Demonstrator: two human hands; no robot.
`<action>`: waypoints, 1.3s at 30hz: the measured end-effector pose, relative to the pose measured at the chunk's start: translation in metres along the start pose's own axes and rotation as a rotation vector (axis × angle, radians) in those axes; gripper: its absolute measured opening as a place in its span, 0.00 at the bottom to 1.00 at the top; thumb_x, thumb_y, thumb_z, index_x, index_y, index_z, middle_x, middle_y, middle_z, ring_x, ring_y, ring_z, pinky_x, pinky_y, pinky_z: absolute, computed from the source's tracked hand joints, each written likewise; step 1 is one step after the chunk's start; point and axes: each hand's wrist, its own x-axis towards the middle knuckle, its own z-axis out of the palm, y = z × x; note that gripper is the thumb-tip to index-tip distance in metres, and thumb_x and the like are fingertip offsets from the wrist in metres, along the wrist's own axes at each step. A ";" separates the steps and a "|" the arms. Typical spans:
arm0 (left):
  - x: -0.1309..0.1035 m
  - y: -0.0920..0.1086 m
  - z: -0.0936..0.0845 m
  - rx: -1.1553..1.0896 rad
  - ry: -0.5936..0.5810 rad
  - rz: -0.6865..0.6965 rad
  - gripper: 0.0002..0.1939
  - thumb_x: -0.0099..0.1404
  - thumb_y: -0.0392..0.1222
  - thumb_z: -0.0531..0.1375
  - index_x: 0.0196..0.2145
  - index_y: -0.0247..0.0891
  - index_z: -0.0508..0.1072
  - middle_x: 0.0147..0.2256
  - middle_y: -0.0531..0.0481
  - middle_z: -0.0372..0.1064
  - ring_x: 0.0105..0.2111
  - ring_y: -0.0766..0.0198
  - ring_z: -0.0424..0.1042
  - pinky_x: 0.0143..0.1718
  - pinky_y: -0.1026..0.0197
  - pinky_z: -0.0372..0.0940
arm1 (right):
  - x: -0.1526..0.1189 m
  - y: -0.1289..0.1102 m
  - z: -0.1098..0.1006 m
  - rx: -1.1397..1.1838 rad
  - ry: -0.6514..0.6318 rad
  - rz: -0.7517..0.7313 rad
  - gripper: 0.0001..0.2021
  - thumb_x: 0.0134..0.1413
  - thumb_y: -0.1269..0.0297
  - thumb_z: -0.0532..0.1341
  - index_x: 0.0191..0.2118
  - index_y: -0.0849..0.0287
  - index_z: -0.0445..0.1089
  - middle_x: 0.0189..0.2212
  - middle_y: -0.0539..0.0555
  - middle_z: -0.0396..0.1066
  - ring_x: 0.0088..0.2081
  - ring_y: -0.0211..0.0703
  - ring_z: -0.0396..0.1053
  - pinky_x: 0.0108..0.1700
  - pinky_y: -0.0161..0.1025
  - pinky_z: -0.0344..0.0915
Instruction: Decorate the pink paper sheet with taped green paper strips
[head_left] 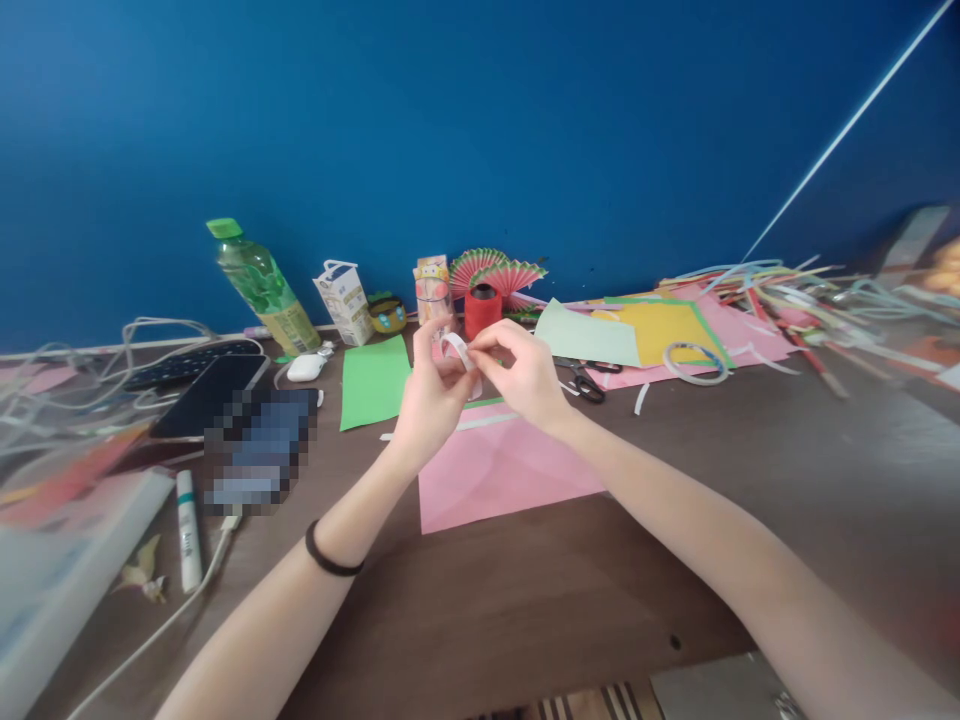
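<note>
Over the far edge of the pink sheet [502, 475], your left hand [433, 398] grasps a curled white strip [454, 343] while your right hand [523, 378] pinches its edge. Light, even pressure should avoid creases; small, slow turns would likely leave the curve round.

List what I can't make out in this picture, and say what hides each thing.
White strip: head view, partly covered by the fingers pinching it.
Phone screen: head view, masked by pixelation.
Lettering on the marker: head view, too small and blurred to read.
Orange-yellow thing: head view, blurred and cut off by the right edge.
</note>
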 end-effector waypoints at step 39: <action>0.011 -0.002 -0.009 -0.149 0.070 -0.052 0.20 0.54 0.32 0.55 0.43 0.44 0.54 0.26 0.59 0.63 0.22 0.73 0.66 0.27 0.66 0.65 | -0.007 0.000 0.004 -0.123 -0.215 -0.063 0.06 0.54 0.74 0.52 0.30 0.57 0.59 0.42 0.56 0.63 0.44 0.42 0.63 0.42 0.40 0.62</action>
